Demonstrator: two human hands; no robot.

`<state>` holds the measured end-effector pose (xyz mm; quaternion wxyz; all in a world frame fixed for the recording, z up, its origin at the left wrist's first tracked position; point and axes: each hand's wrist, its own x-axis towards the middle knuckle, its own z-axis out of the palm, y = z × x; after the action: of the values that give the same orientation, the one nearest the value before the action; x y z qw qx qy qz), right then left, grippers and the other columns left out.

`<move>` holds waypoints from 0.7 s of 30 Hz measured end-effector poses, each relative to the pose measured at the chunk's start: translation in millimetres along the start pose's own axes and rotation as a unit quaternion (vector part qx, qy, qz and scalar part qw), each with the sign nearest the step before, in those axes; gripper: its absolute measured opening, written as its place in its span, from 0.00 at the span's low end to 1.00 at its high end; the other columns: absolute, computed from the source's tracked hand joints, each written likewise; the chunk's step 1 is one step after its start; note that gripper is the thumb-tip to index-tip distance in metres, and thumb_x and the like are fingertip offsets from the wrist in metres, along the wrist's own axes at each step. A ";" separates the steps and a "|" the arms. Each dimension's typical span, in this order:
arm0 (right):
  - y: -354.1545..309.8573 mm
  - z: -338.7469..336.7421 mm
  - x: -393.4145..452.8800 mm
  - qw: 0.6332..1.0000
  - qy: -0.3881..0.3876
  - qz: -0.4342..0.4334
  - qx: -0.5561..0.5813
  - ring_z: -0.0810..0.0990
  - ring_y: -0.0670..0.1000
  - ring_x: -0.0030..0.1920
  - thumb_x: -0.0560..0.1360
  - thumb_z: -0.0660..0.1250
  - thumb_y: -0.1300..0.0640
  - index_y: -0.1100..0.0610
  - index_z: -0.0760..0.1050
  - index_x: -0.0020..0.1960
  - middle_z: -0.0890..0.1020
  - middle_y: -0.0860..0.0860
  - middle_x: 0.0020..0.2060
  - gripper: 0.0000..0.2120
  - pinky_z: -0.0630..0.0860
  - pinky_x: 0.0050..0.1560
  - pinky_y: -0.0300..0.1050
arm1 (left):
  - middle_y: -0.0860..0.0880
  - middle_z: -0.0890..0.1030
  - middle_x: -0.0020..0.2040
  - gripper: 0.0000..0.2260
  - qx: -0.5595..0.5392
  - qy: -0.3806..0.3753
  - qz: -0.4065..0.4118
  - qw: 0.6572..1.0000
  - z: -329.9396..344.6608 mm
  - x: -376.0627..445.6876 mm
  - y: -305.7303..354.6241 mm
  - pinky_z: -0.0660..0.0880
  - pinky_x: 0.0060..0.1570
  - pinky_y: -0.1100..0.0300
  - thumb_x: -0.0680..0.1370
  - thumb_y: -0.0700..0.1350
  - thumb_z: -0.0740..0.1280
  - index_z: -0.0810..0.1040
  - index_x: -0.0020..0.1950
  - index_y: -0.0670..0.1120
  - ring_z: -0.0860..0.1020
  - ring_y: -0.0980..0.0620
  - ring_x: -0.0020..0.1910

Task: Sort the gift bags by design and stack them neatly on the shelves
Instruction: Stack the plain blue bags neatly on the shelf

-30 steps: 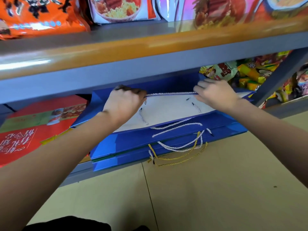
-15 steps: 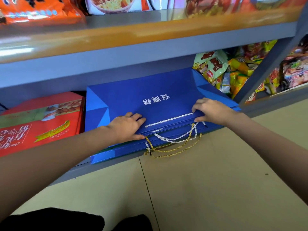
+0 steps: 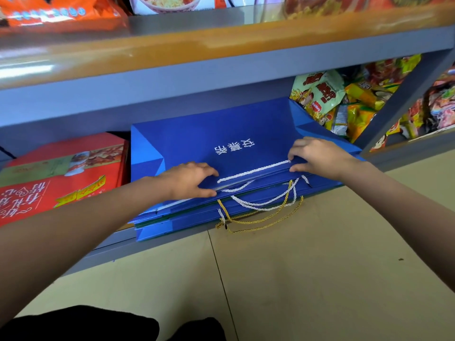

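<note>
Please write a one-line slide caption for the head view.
Both hands, left hand and right hand, press the top blue gift bag flat onto its stack beside the red gift bags.

lower blue gift bags (image 3: 187, 225) lie mostly hidden under the top one; upper-shelf snack packets (image 3: 56, 8) are cropped.

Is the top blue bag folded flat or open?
Folded flat: the top blue bag lies on the stack, both hands pressing its handle edge.
</note>
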<state>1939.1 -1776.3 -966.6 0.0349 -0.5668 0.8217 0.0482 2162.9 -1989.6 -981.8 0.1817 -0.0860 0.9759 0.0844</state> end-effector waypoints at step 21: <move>-0.7 -10.7 12.3 0.986 0.166 -0.016 -0.023 0.76 0.61 0.50 0.71 0.71 0.56 0.64 0.78 0.49 0.79 0.60 0.44 0.12 0.74 0.43 0.53 | 0.51 0.79 0.28 0.14 0.244 0.281 0.093 0.924 -8.4 4.7 0.8 0.60 0.22 0.68 0.77 0.52 0.61 0.81 0.46 0.44 0.76 0.48 0.20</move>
<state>1935.3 -1789.3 -957.3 -0.1145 -0.5807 0.8055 -0.0280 2155.5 -1991.1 -975.7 -0.0932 0.0318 0.9809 -0.1675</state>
